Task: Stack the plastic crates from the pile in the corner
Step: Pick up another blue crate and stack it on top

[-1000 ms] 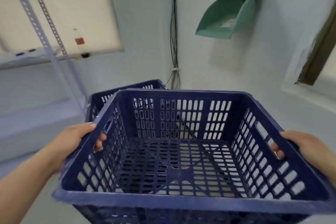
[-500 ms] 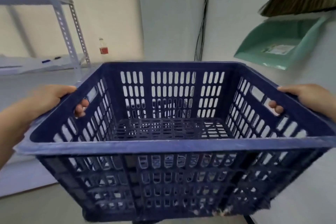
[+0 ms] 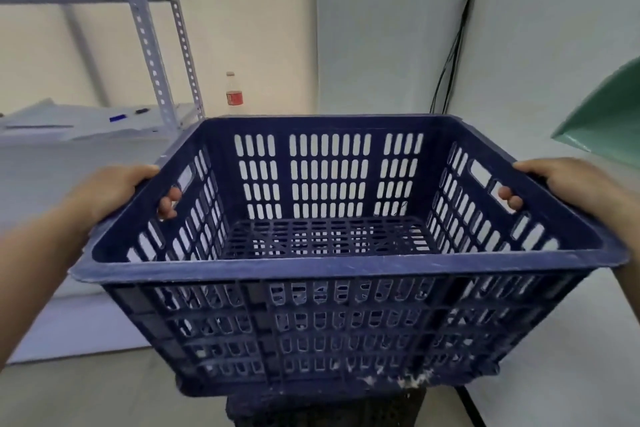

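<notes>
1. One blue crate point(image 3: 332, 267) is gripped at its two side handle slots by the left hand point(image 3: 114, 191) and right hand point(image 3: 568, 184) (fingers curled through).
2. A second crate point(image 3: 325, 409) is glimpsed beneath both hands.

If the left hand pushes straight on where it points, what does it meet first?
Beyond the crate the left hand grips, probably the shelf upright or the bottle beside it; depth unclear.
</notes>
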`<state>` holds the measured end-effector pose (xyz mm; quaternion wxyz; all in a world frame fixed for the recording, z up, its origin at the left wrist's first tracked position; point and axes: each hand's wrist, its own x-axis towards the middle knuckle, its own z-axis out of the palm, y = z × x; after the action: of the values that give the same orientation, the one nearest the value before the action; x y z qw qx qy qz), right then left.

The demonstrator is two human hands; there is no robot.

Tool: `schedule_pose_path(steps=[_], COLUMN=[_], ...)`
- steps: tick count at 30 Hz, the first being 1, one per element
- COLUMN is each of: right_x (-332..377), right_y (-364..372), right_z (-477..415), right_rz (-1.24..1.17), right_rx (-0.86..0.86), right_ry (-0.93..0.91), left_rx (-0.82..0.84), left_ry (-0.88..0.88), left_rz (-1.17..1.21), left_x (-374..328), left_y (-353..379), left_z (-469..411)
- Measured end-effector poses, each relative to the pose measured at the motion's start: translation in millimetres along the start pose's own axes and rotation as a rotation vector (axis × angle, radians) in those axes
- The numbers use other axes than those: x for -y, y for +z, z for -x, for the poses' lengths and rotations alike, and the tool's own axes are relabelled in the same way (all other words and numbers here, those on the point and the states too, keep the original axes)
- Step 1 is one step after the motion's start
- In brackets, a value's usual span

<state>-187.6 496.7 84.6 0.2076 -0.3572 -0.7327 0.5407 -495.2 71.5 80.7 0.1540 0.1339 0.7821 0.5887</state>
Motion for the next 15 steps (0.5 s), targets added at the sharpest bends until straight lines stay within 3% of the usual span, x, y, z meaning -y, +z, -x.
schedule_pose_path(steps=[15], right_x=[6.6], right_y=[37.6], right_z=[-102.6], right_rz=[-0.052], right_rx=[0.093], right_ry=[0.025], left_rx=[-0.054], left_ry=[-0.013], left_rz=[0.09], left_x=[3.5], left_y=[26.9], left_z=[-62.1])
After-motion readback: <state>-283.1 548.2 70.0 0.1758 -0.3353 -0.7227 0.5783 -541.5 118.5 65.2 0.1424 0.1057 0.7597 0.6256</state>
